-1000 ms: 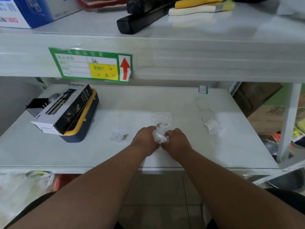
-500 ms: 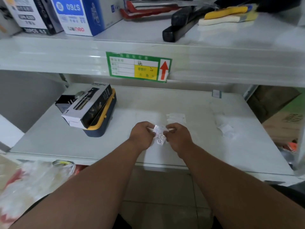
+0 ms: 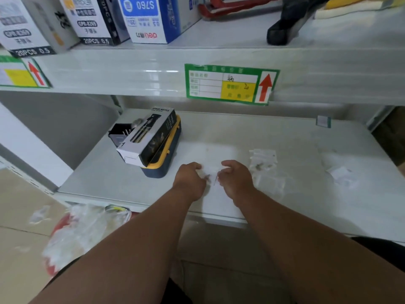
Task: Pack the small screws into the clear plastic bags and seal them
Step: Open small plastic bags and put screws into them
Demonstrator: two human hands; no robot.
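Note:
A small clear plastic bag with a few dark screws inside sits just over the white shelf between my two hands. My left hand pinches its left edge with curled fingers. My right hand pinches its right edge the same way. The picture is blurred, so the exact grip is hard to make out. Another clear bag with screws lies flat just right of my right hand. Empty clear bags lie beside it.
A black-and-white spray bottle box rests on a blue and yellow case at the shelf's left. More plastic scraps lie far right. The upper shelf edge with a green label hangs overhead. Crumpled plastic sits below left.
The view has swung left and up. Both hands have shifted a little apart and lower toward the shelf, the bag still between them.

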